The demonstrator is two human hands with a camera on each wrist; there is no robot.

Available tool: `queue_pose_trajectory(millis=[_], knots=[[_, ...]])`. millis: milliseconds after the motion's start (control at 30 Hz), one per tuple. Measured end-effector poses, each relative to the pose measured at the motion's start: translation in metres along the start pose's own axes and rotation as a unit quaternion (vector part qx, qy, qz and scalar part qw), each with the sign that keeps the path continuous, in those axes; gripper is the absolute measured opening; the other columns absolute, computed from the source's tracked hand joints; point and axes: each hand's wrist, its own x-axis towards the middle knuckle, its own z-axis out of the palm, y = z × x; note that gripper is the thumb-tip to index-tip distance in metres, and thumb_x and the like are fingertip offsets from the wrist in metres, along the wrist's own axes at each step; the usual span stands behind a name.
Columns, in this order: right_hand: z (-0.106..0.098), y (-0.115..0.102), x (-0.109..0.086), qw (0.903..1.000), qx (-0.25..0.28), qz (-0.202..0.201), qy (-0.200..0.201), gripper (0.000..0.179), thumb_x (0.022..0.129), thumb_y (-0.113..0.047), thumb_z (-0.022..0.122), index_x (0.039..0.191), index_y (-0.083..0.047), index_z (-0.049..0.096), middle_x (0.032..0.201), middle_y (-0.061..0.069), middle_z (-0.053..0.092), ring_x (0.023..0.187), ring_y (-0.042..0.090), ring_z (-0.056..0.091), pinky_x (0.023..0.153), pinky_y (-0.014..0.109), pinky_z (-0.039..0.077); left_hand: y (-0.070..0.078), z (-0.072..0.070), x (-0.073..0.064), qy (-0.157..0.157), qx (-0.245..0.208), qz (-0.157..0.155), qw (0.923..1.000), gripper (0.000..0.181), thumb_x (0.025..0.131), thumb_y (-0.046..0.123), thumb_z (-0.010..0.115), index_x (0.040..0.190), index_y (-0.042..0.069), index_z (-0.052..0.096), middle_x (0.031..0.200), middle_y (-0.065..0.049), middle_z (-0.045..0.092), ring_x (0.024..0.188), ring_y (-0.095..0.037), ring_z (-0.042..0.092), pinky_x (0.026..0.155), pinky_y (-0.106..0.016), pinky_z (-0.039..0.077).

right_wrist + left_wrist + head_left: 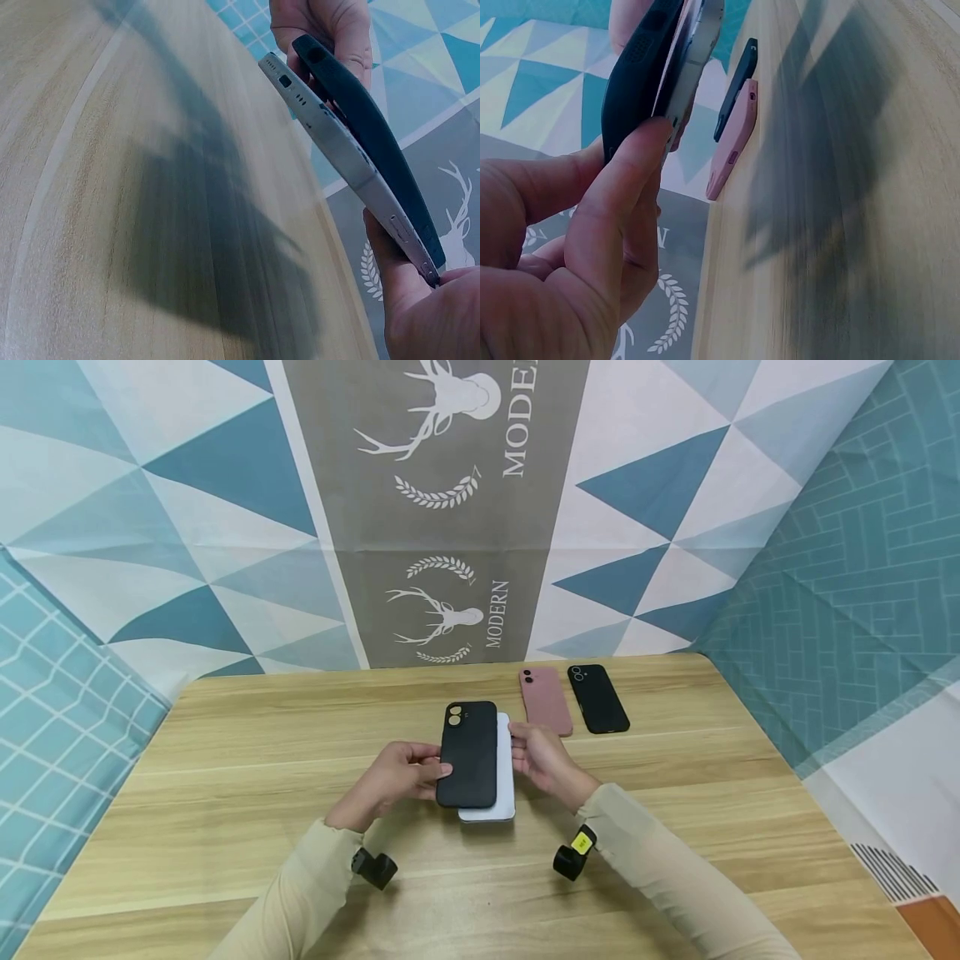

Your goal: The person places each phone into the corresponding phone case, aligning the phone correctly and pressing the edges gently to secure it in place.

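Observation:
A black phone case [471, 752] with camera cutouts is pinched at its left edge by my left hand [401, 772], thumb over its outer face. Behind it, offset to the right, is a white phone [505, 781], which my right hand [543, 762] grips by the right edge near the top. In the right wrist view, the case [386, 146] meets the phone [337, 146] at the top end and stands apart from it at the port end. Both are held up over the table, their shadow falling on the wood. The left wrist view shows my left fingers [619, 180] at the case's edge.
On the wooden table [247, 835], a pink phone or case [547, 697] and a black one [598, 697] lie side by side toward the back right. A patterned cloth backdrop [442, 535] rises behind the table's far edge.

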Motion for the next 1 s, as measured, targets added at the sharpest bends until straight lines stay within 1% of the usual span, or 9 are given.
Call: queue_pose_trajectory(millis=[167, 333, 567, 800, 1000], knots=[[-0.0004, 0.0001, 0.0008, 1.0, -0.002, 0.001, 0.0, 0.024, 0.1, -0.011, 0.035, 0.113, 0.003, 0.049, 0.08, 0.0, 0.064, 0.078, 0.009, 0.064, 0.07, 0.023, 0.055, -0.0013, 0.0014, -0.0001, -0.005, 0.02, 0.004, 0.9998, 0.044, 0.088, 0.002, 0.062, 0.125, -0.017, 0.048, 0.101, -0.023, 0.065, 0.07, -0.015, 0.067, 0.066, -0.031, 0.06], [0.0, -0.0005, 0.0001, 1.0, 0.001, 0.001, -0.002, 0.024, 0.1, -0.012, 0.034, 0.114, 0.003, 0.048, 0.08, 0.0, 0.065, 0.078, 0.009, 0.064, 0.07, 0.023, 0.055, -0.0024, 0.0037, 0.0007, 0.001, 0.039, 0.002, 0.9993, 0.042, 0.087, 0.003, 0.063, 0.123, -0.015, 0.05, 0.097, -0.02, 0.065, 0.068, -0.013, 0.065, 0.065, -0.03, 0.06], [-0.0003, 0.0001, -0.0007, 0.9999, 0.006, 0.0, -0.011, 0.026, 0.1, -0.011, 0.032, 0.115, 0.004, 0.048, 0.08, 0.0, 0.064, 0.078, 0.01, 0.064, 0.071, 0.024, 0.055, -0.0051, 0.0056, 0.0007, -0.004, 0.039, 0.0, 0.9992, 0.04, 0.087, 0.002, 0.062, 0.122, -0.015, 0.051, 0.091, -0.015, 0.065, 0.066, -0.011, 0.062, 0.064, -0.028, 0.059], [0.0005, 0.0001, -0.002, 0.9994, 0.022, -0.001, -0.025, 0.023, 0.101, -0.011, 0.03, 0.106, 0.0, 0.05, 0.077, -0.002, 0.065, 0.075, 0.007, 0.065, 0.07, 0.022, 0.055, -0.0066, 0.0075, 0.0004, -0.012, 0.037, 0.0, 0.9992, 0.04, 0.087, 0.003, 0.063, 0.122, -0.014, 0.052, 0.094, -0.016, 0.066, 0.068, -0.011, 0.063, 0.064, -0.028, 0.059], [0.0007, 0.0007, -0.0021, 0.9993, 0.031, -0.002, -0.022, 0.022, 0.1, -0.01, 0.031, 0.104, -0.001, 0.051, 0.075, -0.002, 0.065, 0.074, 0.007, 0.065, 0.07, 0.022, 0.055, -0.007, 0.0073, 0.0001, -0.02, 0.037, 0.001, 0.9991, 0.039, 0.088, 0.003, 0.062, 0.121, -0.014, 0.053, 0.092, -0.015, 0.067, 0.067, -0.011, 0.063, 0.064, -0.028, 0.059]])
